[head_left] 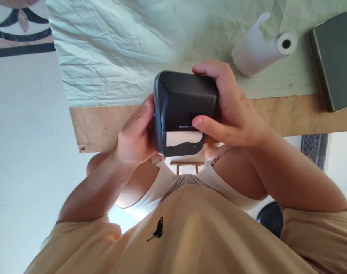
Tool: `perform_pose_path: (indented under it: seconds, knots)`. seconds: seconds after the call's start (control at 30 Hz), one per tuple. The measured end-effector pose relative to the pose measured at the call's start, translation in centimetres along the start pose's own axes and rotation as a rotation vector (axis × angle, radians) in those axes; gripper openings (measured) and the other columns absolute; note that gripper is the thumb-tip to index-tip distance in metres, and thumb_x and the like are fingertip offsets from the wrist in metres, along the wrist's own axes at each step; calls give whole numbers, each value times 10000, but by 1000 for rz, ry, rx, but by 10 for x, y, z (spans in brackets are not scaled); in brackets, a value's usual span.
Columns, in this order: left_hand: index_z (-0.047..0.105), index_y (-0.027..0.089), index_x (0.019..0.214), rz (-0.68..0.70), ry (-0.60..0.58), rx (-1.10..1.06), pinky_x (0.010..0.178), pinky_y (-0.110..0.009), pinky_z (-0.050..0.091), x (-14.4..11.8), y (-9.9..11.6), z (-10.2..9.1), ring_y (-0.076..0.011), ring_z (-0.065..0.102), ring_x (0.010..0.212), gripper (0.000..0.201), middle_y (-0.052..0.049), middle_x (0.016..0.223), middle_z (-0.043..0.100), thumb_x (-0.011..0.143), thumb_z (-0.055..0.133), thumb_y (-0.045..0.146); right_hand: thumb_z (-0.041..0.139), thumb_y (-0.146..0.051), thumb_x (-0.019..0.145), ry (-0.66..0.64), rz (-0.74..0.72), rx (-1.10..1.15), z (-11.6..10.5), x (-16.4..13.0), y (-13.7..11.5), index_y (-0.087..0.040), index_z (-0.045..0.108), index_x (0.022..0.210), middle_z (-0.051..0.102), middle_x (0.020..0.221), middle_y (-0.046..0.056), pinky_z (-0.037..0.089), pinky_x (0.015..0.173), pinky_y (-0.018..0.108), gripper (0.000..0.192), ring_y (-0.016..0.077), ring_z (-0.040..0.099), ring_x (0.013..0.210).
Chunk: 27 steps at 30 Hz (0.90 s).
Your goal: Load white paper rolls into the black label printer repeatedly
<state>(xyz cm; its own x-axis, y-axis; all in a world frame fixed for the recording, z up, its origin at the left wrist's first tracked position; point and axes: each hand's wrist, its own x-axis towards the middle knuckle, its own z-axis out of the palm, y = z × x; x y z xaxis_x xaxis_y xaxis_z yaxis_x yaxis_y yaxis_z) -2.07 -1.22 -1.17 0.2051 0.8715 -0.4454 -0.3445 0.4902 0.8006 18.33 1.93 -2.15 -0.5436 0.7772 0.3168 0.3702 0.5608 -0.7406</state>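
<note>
Presently, left hand (136,135) and right hand (236,106) clasp the printer (187,102) by opposite sides; best to hold it level, right thumb (209,126) clear of the paper (180,139).

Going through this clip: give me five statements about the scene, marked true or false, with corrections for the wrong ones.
1. The left hand and right hand both hold the black device. True.
2. No paper shows at the device's front. False: a white paper strip shows there.
3. A white roll rests on the pale green cloth. True.
4. In the picture, the dark flat object is left of the white roll. False: it is to the right.
5. The tan shirt bears a black design. True.
</note>
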Motion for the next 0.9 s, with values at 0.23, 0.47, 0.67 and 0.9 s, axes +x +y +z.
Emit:
perform_pose_path:
  seconds: [0.23,0.47,0.67,0.9]
  knots:
    - [704,248,1033,-23,-56,-77,986,-462,654,-1,-4,-3,-328,587,1410,368,-69,1063,775,949,525,558,472,-658,961,-12,47,-20,0,0,-2,-239,376,1394,592,1328,91,569,1022,407,610,211,631,1154]
    - [719,178,978,64,-4,-149,974,-404,647,-1,-2,1,-290,654,1328,328,-86,1001,779,1006,481,402,502,-620,967,-48,-18,-25,-4,0,0,-200,329,1433,550,1402,120,574,1047,413,651,218,607,1231]
    - [718,164,763,118,11,-169,866,-310,643,1,-1,2,-174,752,797,435,-29,673,685,1035,416,316,579,-707,892,-86,-22,-53,-7,-2,-1,-239,271,1488,480,1509,136,575,1082,469,818,276,557,1351]
    - [698,177,697,123,-28,-186,937,-316,620,4,-4,0,-197,762,882,403,-23,656,669,1009,476,301,603,-716,882,-62,-49,-42,-6,-2,-3,-219,262,1492,478,1513,142,559,1117,460,858,263,541,1383]
